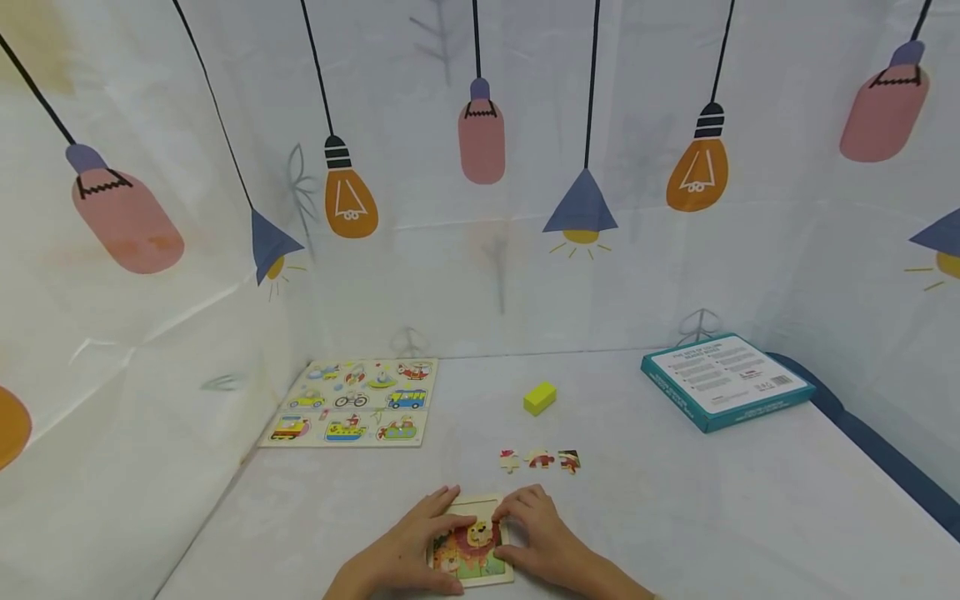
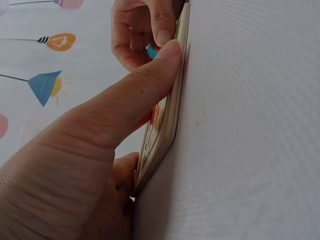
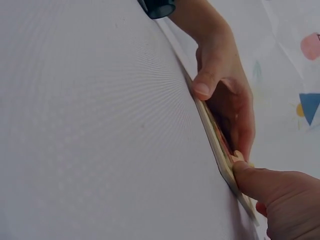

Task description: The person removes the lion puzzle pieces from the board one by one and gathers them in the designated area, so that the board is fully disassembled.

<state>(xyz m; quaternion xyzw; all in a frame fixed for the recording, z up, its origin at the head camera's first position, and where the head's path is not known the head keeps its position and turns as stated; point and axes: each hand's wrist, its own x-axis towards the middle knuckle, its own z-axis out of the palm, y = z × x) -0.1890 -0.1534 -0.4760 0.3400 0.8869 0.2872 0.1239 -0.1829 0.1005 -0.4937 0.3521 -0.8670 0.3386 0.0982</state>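
Note:
A small framed lion puzzle (image 1: 471, 568) lies on the white table at the front. My left hand (image 1: 408, 546) grips its left side, thumb at the near edge and fingers reaching over the picture and far edge; in the left wrist view this thumb lies against the frame (image 2: 175, 107). At the puzzle's right side, my right hand (image 1: 546, 537) has its fingertips and thumb bent in. The right wrist view shows a pale, knobbed puzzle piece (image 3: 238, 156) pinched there, at the board's surface. The fingers partly hide the picture.
Three loose puzzle pieces (image 1: 540, 459) lie in a row beyond the puzzle. Farther back are a yellow-green block (image 1: 540, 398), a vehicle picture board (image 1: 348, 403) at left and a teal-edged box (image 1: 727, 380) at right. A printed white curtain (image 1: 517, 275) hangs behind.

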